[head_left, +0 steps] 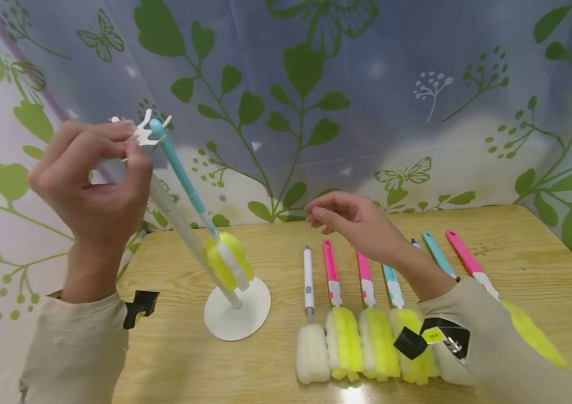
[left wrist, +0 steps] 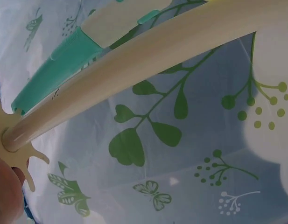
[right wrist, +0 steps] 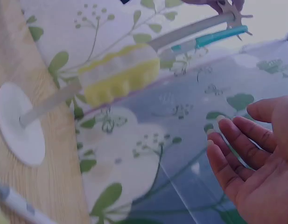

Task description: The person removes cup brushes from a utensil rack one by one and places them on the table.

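Observation:
A white stand with a round base (head_left: 238, 322) and a tall pole (head_left: 177, 221) is on the table at the left. My left hand (head_left: 99, 174) pinches its hooked top piece (head_left: 144, 132) between thumb and fingers. From one hook hangs a teal-handled sponge brush (head_left: 181, 168), its yellow and white sponge head (head_left: 227, 261) beside the pole. In the left wrist view the teal handle (left wrist: 57, 72) runs along the pole. My right hand (head_left: 349, 221) is in the air over the back of the table, fingers loosely bent, holding nothing, as the right wrist view of the hand (right wrist: 256, 158) shows.
Several sponge brushes lie in a row on the wooden table (head_left: 170, 336), among them a white-handled one (head_left: 308, 280), a pink-handled one (head_left: 330, 264) and a teal-handled one (head_left: 437, 252). My right forearm covers part of the row. A leaf-patterned curtain (head_left: 286, 112) hangs behind.

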A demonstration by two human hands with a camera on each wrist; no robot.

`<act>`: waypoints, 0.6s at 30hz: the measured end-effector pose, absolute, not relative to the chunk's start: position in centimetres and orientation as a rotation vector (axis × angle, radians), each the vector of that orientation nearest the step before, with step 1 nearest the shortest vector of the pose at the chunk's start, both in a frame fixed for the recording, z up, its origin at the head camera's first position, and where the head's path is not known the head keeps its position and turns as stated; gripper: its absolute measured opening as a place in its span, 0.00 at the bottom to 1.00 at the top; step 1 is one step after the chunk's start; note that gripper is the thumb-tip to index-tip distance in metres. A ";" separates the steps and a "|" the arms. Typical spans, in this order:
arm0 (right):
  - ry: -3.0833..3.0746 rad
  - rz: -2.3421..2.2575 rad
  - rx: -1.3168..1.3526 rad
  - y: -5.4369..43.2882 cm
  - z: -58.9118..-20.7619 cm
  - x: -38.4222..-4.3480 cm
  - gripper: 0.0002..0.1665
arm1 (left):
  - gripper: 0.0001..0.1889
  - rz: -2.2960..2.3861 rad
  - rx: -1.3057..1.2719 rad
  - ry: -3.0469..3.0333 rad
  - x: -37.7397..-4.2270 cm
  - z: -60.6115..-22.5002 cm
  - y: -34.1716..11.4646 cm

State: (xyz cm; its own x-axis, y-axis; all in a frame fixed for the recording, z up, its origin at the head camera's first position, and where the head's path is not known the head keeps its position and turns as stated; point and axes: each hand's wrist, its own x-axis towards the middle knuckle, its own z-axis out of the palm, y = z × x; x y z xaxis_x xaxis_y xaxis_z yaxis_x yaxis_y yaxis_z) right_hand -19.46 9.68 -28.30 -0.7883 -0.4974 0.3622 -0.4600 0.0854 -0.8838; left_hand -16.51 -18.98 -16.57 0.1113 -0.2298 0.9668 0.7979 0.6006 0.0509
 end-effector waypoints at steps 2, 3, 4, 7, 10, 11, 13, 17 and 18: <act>2.228 -1.882 -1.061 8.1 -28.1 -19.5 0.16 | 0.16 -0.840 -0.593 -1.241 -16.6 -16.5 -18.9; 2.210 -1.887 -1.083 7.4 -28.0 -19.4 0.16 | 0.16 -0.852 -0.603 -1.241 -16.7 -16.6 -18.9; 2.190 -1.885 -1.104 6.7 -28.0 -19.4 0.17 | 0.16 -0.865 -0.613 -1.240 -16.8 -16.6 -18.9; 2.183 -1.805 -1.207 4.4 -27.7 -19.2 0.20 | 0.16 -0.905 -0.644 -1.232 -16.9 -16.6 -19.0; 2.176 -1.706 -1.326 2.1 -27.3 -18.9 0.26 | 0.15 -0.956 -0.679 -1.213 -17.0 -16.4 -19.3; 2.172 -1.694 -1.356 1.3 -27.1 -18.9 0.27 | 0.14 -0.975 -0.691 -1.207 -17.0 -16.3 -19.5; 2.156 -1.713 -1.386 -0.3 -26.7 -18.7 0.28 | 0.13 -1.024 -0.719 -1.199 -17.0 -16.2 -19.7; 2.138 -1.842 -1.354 -3.0 -25.8 -18.4 0.28 | 0.12 -1.106 -0.758 -1.183 -17.1 -16.2 -20.1; 2.143 -1.875 -1.342 -3.6 -25.7 -18.4 0.27 | 0.12 -1.119 -0.762 -1.179 -17.2 -16.3 -20.1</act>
